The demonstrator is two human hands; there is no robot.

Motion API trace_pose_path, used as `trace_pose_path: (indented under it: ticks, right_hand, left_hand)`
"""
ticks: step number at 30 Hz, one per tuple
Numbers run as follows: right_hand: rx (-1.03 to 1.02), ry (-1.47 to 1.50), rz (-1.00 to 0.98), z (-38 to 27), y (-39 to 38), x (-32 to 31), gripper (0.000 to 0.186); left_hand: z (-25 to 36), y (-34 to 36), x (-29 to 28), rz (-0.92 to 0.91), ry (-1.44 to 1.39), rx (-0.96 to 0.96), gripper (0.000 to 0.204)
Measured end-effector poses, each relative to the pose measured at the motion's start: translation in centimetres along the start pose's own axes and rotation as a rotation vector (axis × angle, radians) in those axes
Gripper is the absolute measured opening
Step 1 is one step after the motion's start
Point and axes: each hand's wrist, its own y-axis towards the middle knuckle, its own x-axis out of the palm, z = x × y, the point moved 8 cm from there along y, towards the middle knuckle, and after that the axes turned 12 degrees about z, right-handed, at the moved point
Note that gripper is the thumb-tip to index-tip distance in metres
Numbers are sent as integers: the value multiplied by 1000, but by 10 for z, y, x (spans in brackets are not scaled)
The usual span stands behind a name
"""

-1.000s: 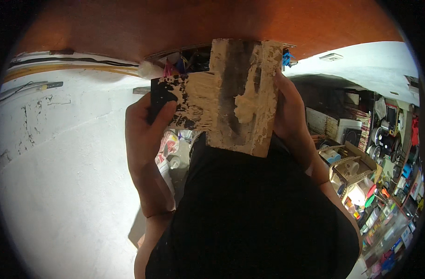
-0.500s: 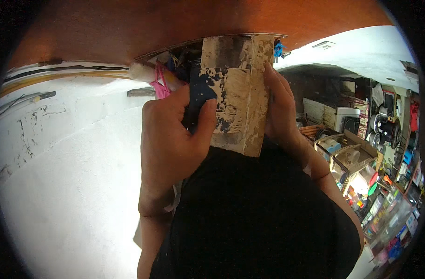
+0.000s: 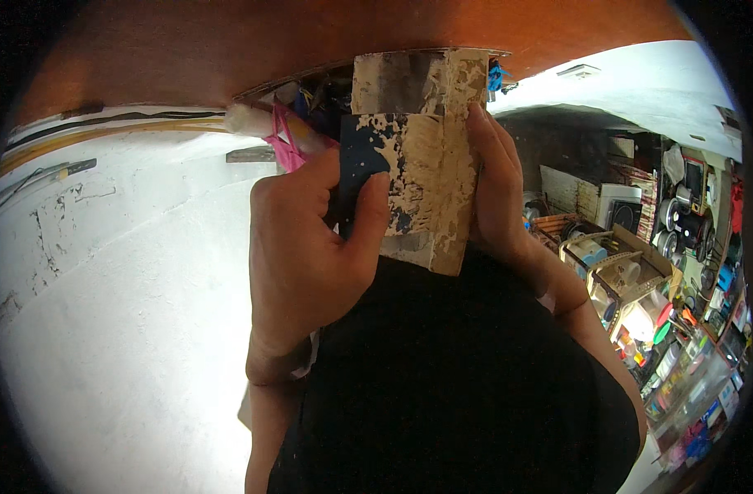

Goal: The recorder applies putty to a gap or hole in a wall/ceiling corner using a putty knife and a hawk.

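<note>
Both hands hold a worn, flattened cardboard piece upright in front of my dark shirt. Its surface is tan with peeled dark blue patches. My left hand grips its left edge, thumb pressed on the blue part. Around the right edge, my right hand wraps its fingers. The top of the cardboard reaches up to a reddish-brown surface overhead.
A white painted wall fills the left side. A pink strap and a white tufted thing hang just behind the cardboard. To the right are open cardboard boxes and shelves crowded with small colourful goods.
The cardboard has been turned and folded narrower. My left hand moved from behind its left edge to the front, thumb now on the blue patch.
</note>
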Motion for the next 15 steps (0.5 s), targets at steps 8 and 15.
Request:
trace_pose_path:
  ticks: [8, 15]
  right_hand:
    - [-66, -97, 74, -2, 2, -10, 39]
    - [-64, -46, 50, -1, 2, -11, 36]
  left_hand:
    - [10, -2, 10, -67, -5, -22, 12]
    - [26, -6, 19, -87, 410, 172, 19]
